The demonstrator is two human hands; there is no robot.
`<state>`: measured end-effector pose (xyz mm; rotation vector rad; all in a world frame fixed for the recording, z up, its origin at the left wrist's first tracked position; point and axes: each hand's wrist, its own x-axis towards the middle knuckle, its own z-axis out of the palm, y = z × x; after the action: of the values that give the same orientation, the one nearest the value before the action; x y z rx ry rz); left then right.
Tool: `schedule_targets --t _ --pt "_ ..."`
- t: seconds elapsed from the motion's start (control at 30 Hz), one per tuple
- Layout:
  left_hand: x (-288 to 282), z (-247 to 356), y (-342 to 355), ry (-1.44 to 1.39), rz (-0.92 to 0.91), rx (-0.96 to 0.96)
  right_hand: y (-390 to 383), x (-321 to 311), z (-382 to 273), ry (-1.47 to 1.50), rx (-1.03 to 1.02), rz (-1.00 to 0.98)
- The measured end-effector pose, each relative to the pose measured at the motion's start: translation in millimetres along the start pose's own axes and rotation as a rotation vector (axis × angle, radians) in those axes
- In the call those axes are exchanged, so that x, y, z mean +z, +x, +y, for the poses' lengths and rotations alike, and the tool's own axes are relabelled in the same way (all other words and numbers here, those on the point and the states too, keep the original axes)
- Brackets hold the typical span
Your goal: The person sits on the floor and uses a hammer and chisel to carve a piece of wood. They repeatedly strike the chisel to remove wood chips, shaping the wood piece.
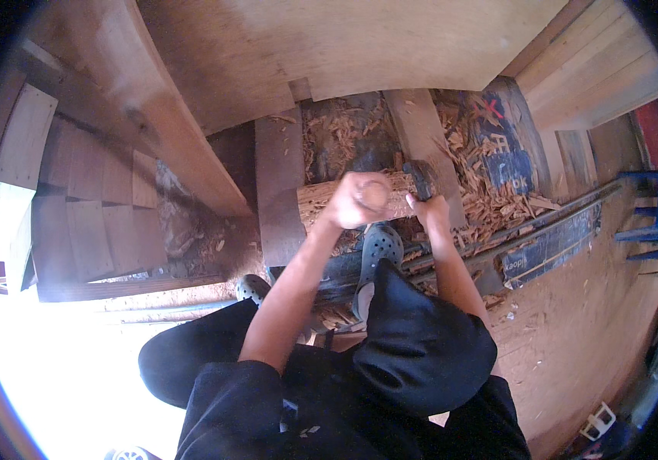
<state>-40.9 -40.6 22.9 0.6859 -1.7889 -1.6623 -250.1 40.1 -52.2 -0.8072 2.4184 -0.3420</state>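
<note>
1. Clenched, the left hand [346,205] wraps a round-ended wooden handle [373,194]; the right hand [432,213] appears closed on a dark tool [421,182], its exact kind unclear.
2. Both forearms reach forward: the left fist, blurred, stands over the work with the handle's end upward; the right hand sits at its right side, thumb pointing left.
3. Below them, a rough-hewn wood block [313,205] seems to bridge from the left plank [279,176], at its right edge, to the right plank [413,123]. It should be stiff, fairly heavy and splintery rather than slippery, best held by its ends.
4. Farther off, wood chips [344,134] litter the gap between the planks, before a plywood panel [306,46].
</note>
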Motion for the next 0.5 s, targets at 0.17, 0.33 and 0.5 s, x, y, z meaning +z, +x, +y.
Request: schedule_targets --t 0.17,0.33,0.5 --pt "-14 -2 -20 -0.135 0.084 0.068 -5 -1 -3 0.031 -0.019 0.027" --pt "27 2 -11 0.226 0.351 0.083 3 4 1 -0.02 -0.008 0.007" --pt "43 7 4 0.297 0.254 0.119 4 5 8 0.067 -0.199 0.033"
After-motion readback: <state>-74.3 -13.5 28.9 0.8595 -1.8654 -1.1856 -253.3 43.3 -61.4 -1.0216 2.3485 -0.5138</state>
